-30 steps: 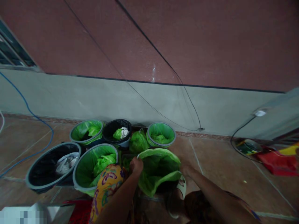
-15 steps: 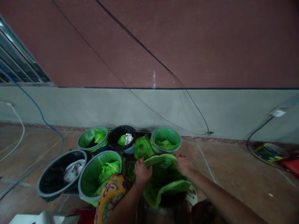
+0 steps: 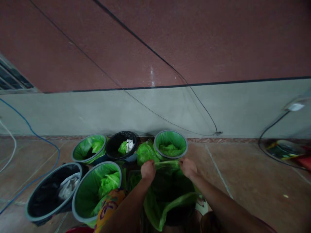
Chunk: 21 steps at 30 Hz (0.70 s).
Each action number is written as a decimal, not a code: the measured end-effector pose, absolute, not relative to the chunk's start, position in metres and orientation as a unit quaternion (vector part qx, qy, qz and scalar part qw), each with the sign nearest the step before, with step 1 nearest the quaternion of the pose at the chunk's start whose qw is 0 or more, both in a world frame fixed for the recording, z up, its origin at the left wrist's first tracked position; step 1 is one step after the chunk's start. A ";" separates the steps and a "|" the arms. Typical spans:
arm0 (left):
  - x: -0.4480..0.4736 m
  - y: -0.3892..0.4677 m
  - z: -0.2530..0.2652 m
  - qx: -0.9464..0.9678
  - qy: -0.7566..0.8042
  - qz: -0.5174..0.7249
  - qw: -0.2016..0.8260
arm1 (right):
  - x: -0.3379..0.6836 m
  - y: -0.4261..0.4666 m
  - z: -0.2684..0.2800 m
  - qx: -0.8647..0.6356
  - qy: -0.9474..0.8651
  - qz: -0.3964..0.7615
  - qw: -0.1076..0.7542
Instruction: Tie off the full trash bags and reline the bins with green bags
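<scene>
In front of me a green plastic bag (image 3: 157, 207) hangs with its mouth wide apart in a bin whose sides are mostly hidden by it. My left hand (image 3: 148, 170) is closed on the far edge of the bag at its left corner. Closed on the same edge, my right hand (image 3: 188, 167) grips the right corner, so the rim stretches taut between both fists. The near edge of the bag sags loosely. Just beyond my hands stands a grey-rimmed bin (image 3: 186, 152) lined with green plastic, and beside it is a bunched green bag (image 3: 145, 152).
Left of me are more lined bins: a large green-lined one (image 3: 81, 194), a black-lined one (image 3: 32, 210) holding white crumpled material, and a smaller black-lined one (image 3: 113, 149). A blue cable (image 3: 34, 131) crosses the tiled floor. A wall (image 3: 109, 113) runs behind the bins.
My hands have tightened on the bag's far edge, which is now straighter and more stretched. The view has shifted slightly, with the left-hand bins lower and farther left.
</scene>
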State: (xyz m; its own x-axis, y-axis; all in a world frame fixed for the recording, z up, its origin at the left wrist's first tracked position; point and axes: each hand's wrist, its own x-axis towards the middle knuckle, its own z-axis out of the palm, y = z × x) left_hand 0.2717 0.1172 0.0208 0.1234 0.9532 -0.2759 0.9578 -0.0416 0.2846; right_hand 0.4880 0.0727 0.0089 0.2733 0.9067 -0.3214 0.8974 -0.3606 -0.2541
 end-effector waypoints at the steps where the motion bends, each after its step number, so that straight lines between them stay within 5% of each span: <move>1: 0.271 0.120 0.020 0.709 0.673 0.004 0.209 | 0.488 0.074 0.008 -0.799 -0.562 0.213 0.011; 21: 0.264 0.142 0.001 0.613 0.719 0.013 0.327 | 0.500 0.086 -0.022 -0.831 -0.454 0.316 0.058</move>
State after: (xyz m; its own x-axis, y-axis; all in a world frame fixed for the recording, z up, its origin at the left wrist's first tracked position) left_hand 0.2642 0.1419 0.0008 -0.0345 0.8908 -0.4531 0.8732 0.2474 0.4198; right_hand 0.5004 0.0859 -0.0225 0.3875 0.7919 -0.4720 0.7182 -0.5803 -0.3839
